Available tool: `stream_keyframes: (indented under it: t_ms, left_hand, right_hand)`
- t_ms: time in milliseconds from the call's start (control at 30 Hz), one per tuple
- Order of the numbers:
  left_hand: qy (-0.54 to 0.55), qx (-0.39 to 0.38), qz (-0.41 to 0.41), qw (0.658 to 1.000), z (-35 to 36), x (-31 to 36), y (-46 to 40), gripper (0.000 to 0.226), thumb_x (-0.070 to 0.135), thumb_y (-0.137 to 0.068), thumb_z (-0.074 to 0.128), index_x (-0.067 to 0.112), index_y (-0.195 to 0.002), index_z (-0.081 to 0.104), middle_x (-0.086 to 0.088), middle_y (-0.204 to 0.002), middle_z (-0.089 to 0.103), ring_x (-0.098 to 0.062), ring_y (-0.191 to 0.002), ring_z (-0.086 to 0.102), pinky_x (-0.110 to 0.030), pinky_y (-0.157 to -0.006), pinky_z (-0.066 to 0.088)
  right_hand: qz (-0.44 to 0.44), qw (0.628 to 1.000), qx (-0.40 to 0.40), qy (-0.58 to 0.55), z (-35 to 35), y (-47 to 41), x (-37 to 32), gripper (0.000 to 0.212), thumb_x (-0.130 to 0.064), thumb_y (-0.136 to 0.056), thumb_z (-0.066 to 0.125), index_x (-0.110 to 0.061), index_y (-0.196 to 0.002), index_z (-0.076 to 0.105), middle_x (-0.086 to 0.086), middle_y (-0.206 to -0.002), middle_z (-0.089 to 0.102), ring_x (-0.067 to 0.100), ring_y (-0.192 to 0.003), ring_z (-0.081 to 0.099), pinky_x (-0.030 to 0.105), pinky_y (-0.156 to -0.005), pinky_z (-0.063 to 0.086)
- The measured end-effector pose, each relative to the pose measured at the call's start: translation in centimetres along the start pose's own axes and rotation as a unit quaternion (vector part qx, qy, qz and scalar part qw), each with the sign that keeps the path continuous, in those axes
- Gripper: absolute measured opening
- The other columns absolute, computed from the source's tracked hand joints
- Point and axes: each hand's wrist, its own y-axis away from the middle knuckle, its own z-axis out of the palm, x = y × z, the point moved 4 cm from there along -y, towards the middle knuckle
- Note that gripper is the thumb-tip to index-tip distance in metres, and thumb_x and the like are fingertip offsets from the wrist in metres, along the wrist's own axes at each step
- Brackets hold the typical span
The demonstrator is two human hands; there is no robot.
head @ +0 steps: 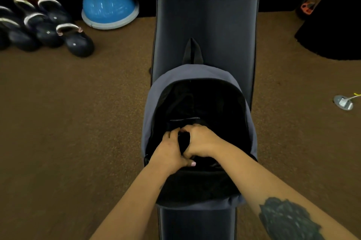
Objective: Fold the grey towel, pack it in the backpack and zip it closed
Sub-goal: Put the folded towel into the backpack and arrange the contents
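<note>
The grey backpack [195, 73] lies on the black padded bench [205, 25], its main compartment unzipped and gaping wide. The inside is black and very dark. Both my hands are inside the opening, close together. My left hand [170, 150] and my right hand [202, 141] curl their fingers round a dark bundle of cloth [183, 141] between them, which appears to be the folded grey towel. Most of the bundle is hidden by my hands and by shadow. The backpack's top loop [192, 50] points away from me.
Brown carpet [78, 122] runs along both sides of the narrow bench. Several black kettlebells [78, 41] and a blue half-ball trainer [109, 6] sit at the far left. A metal floor socket [343, 102] is on the right, and a black mat [332, 34] at the far right.
</note>
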Motion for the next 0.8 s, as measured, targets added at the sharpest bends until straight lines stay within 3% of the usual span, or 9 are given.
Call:
stream_keyframes:
  t_ms: [100, 167, 233, 300, 433, 633, 800]
  left_hand:
    - [-0.004, 0.015, 0.007, 1.000, -0.1, -0.1, -0.3, 0.094, 0.042, -0.071, 0.075, 0.017, -0.145, 0.022, -0.009, -0.148, 0.026, -0.026, -0.133, 0.035, -0.033, -0.106, 0.034]
    - [-0.011, 0.024, 0.005, 1.000, 0.0, -0.2, -0.5, 0.089, 0.044, -0.076, 0.070, 0.018, -0.145, 0.022, -0.008, -0.146, 0.022, -0.028, -0.130, 0.037, -0.034, -0.104, 0.037]
    - [-0.035, 0.035, 0.003, 0.999, 0.0, -0.2, -0.7, 0.087, 0.048, -0.077, 0.066, 0.020, -0.146, 0.021, -0.007, -0.141, 0.021, -0.028, -0.127, 0.037, -0.037, -0.104, 0.039]
    - [-0.055, 0.043, -0.001, 0.998, 0.2, -0.2, -0.8, 0.085, 0.050, -0.079, 0.063, 0.021, -0.146, 0.018, -0.005, -0.140, 0.018, -0.028, -0.128, 0.032, -0.039, -0.103, 0.040]
    - [-0.077, 0.069, -0.004, 0.995, 0.4, -0.1, -0.6, 0.081, 0.051, -0.082, 0.058, 0.025, -0.146, 0.015, -0.003, -0.145, 0.011, -0.027, -0.132, 0.025, -0.041, -0.097, 0.043]
    - [-0.079, 0.065, 0.009, 0.995, 0.8, -0.1, -0.4, 0.074, 0.048, -0.086, 0.054, 0.029, -0.146, 0.016, -0.001, -0.147, 0.013, -0.026, -0.133, 0.027, -0.041, -0.095, 0.044]
    - [-0.076, 0.060, 0.006, 0.995, 0.9, -0.1, -0.4, 0.074, 0.048, -0.086, 0.054, 0.028, -0.146, 0.017, -0.001, -0.147, 0.013, -0.026, -0.133, 0.029, -0.042, -0.096, 0.044]
  right_hand:
    - [0.040, 0.982, -0.046, -0.181, -1.4, 0.5, 1.4, 0.086, -0.020, -0.065, 0.083, -0.014, -0.140, 0.041, 0.007, -0.132, 0.054, 0.020, -0.119, 0.054, 0.026, -0.098, 0.043]
    - [0.065, 0.964, -0.033, -0.254, -2.8, 1.2, 2.8, 0.065, -0.020, -0.075, 0.077, -0.012, -0.133, 0.049, 0.008, -0.122, 0.059, 0.019, -0.114, 0.056, 0.023, -0.094, 0.041]
    - [0.078, 0.982, -0.004, -0.172, -3.2, 1.4, 4.7, 0.039, -0.016, -0.079, 0.073, -0.013, -0.117, 0.062, 0.005, -0.105, 0.065, 0.019, -0.103, 0.062, 0.021, -0.084, 0.042]
    - [0.080, 0.996, -0.024, -0.033, -2.4, 1.7, 5.9, 0.028, -0.009, -0.079, 0.072, -0.015, -0.105, 0.068, 0.005, -0.104, 0.069, 0.019, -0.097, 0.064, 0.021, -0.077, 0.043]
    - [0.077, 0.984, -0.095, 0.130, 0.3, 2.1, 7.1, 0.039, -0.007, -0.075, 0.073, -0.019, -0.111, 0.065, 0.007, -0.115, 0.064, 0.024, -0.103, 0.061, 0.031, -0.081, 0.049]
    - [0.023, 0.966, -0.078, 0.243, 3.0, 2.3, 6.7, 0.030, -0.017, -0.079, 0.059, -0.020, -0.108, 0.067, 0.009, -0.107, 0.067, 0.029, -0.099, 0.062, 0.033, -0.072, 0.047]
    - [0.043, 0.967, -0.077, 0.240, 3.7, 2.4, 7.0, 0.029, -0.019, -0.079, 0.068, -0.015, -0.107, 0.067, 0.013, -0.112, 0.065, 0.031, -0.104, 0.061, 0.035, -0.081, 0.049]
